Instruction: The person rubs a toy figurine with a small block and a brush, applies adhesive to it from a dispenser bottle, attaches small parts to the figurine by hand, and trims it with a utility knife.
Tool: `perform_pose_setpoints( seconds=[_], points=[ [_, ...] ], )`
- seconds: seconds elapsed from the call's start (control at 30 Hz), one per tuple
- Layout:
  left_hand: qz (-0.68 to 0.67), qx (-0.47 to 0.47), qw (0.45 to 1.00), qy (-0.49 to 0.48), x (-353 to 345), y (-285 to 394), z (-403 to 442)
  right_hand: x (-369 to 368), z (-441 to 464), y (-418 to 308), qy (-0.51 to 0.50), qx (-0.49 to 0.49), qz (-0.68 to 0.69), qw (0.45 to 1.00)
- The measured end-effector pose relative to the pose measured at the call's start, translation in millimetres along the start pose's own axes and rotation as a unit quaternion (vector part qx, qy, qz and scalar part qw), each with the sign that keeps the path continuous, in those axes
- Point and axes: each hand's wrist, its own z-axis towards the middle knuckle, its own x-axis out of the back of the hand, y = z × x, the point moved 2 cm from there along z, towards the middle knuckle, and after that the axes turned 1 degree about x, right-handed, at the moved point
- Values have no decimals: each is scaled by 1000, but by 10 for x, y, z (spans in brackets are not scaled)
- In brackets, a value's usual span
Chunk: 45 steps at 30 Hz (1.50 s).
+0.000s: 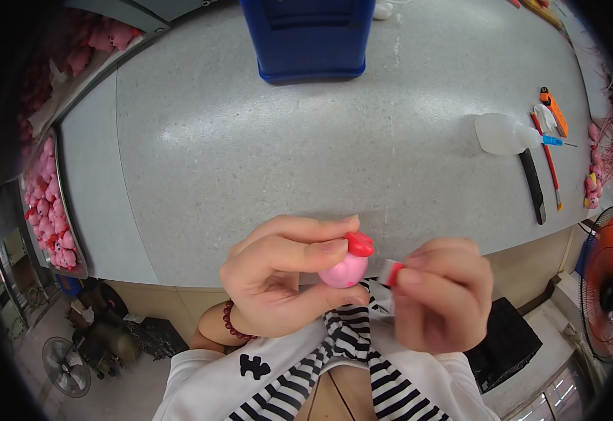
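Observation:
Between its thumb and fingers, my left hand (278, 263) grips a small round pink toy figure (345, 272). A glossy red part (361, 244) shows at the figure's top, near the fingertips. Just to the right, my right hand (443, 295) is closed in a pinch on a small red piece (394, 274), with something pale beside it. That piece is apart from the figure. The right hand is slightly blurred, and its lower fingers are curled in.
A blue bin (311, 42) stands at the back of the grey table (250, 154). On the right lie a squeeze bottle (501, 133) with a needle tip, an orange cutter (554, 112), a black tool (532, 186) and a red brush (550, 168). A tray (68, 210) of pink figures sits left.

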Motion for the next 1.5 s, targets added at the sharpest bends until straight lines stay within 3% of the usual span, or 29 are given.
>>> perform_pose_setpoints(
  seconds=[0.17, 0.27, 0.33, 0.43, 0.8, 0.9, 1.0, 1.17, 1.3, 1.5],
  points=[
    [-35, 35, 999, 4, 14, 2, -7, 86, -37, 38, 64, -95, 56, 992],
    [-65, 56, 996, -5, 27, 11, 6, 64, -25, 54, 31, -92, 99, 990],
    [-71, 45, 996, -6, 30, 1, 12, 10, -56, 86, -6, -199, 256, 946],
    [-71, 26, 997, -13, 43, -13, 16, -28, -53, 166, -54, -210, 305, 927],
    [-65, -25, 997, -32, 24, -22, 55, -88, 1, 155, -78, -246, 307, 916],
    [-29, -6, 998, -54, 17, 29, 45, -68, 10, 166, -84, -218, 295, 927],
    [-64, 56, 996, 17, -17, 27, 18, -64, 18, 137, -65, -185, 291, 936],
    [23, -27, 999, -34, 26, 0, 30, -68, 28, 101, -36, -201, 295, 933],
    [58, -40, 997, -34, 22, 16, 37, -72, 22, 63, -16, -178, 243, 954],
    [120, -17, 984, -130, 44, 52, 58, -57, 69, 23, -4, -174, 177, 969]
  ],
)
